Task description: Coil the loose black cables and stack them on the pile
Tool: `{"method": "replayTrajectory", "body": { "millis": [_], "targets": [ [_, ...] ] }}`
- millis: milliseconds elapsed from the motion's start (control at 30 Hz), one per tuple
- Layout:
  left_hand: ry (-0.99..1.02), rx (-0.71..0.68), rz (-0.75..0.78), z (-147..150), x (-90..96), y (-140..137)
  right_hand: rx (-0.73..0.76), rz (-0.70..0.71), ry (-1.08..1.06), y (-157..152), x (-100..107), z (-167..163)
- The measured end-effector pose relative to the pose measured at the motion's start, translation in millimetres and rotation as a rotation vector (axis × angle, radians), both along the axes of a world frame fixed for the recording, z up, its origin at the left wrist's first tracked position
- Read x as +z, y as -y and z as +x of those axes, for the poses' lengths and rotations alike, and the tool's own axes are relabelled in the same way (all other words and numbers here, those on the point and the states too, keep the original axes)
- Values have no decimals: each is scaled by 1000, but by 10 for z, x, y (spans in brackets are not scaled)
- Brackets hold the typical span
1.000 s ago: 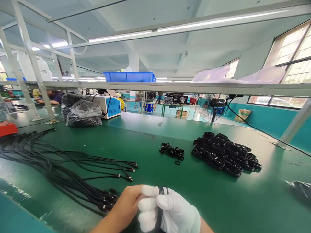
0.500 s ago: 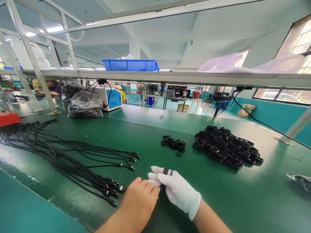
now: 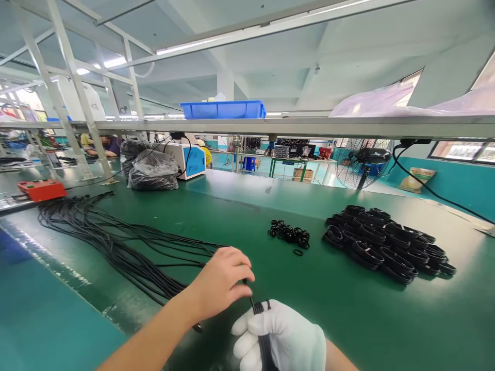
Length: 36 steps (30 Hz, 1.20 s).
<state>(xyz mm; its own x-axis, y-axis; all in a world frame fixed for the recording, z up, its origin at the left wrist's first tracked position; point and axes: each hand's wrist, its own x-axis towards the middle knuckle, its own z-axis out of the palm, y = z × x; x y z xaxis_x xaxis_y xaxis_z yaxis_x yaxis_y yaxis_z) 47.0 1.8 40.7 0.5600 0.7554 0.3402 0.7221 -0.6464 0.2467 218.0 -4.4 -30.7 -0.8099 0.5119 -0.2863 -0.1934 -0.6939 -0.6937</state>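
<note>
My right hand (image 3: 288, 332), in a white glove, is closed around a coiled black cable (image 3: 265, 348) near the front of the bench. Strands of the coil show between thumb and fingers, and a dark loop rests over the gloved finger. From the top of the coil a short length of cable runs up to my bare left hand (image 3: 224, 278), which pinches it. Left of my hands, a bundle of long black cables (image 3: 112, 242) lies on the bench, its near ends partly hidden by my left arm. Beyond my hands sits a small pile of black rings (image 3: 290, 233), one ring (image 3: 297, 252) apart.
Many coiled black cables (image 3: 386, 242) are heaped at the right on the green bench (image 3: 232, 206). A red control box (image 3: 42, 189), a bagged bundle (image 3: 152, 170) and a blue-and-white machine (image 3: 189, 161) stand at the left. Overhead, a shelf carries a blue tray (image 3: 223, 109).
My gloved hand has come closer and turned, its fingers now curled around the coil. My left hand has lifted away from it, drawing a cable length upward. The view has shifted left.
</note>
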Motion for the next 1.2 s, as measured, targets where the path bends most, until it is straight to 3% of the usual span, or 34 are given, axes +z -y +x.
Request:
{"method": "replayTrajectory", "body": {
  "millis": [67,133,233,333,467,567,700,767,1000,1133,1200],
  "targets": [
    [71,32,153,3,-64,84,-2,-9,-63,-29,-6,5],
    [58,-36,223,17,-118,149,40,-27,-128,-54,-5,23],
    [-17,-150,167,34,-133,158,122,-49,-188,-69,-7,57],
    [60,-154,-158,24,-82,86,225,-51,-262,-57,-3,90],
    [572,-62,-925,41,-97,28,245,-23,-346,-30,-51,129],
    [847,-112,-1154,157,-239,63,174,66,-327,-43,-187,169],
    [1209,-187,-1123,386,-434,150,143,160,-301,-107,-355,231],
    [1227,-149,-1010,452,-446,198,112,174,-304,-133,-360,259],
    [917,12,-955,413,-107,404,98,218,-286,-141,-110,322],
    [731,180,-789,499,-73,500,150,303,-204,-109,57,317],
    [639,241,-608,532,-124,539,152,338,-201,-72,155,303]
  ]
}}
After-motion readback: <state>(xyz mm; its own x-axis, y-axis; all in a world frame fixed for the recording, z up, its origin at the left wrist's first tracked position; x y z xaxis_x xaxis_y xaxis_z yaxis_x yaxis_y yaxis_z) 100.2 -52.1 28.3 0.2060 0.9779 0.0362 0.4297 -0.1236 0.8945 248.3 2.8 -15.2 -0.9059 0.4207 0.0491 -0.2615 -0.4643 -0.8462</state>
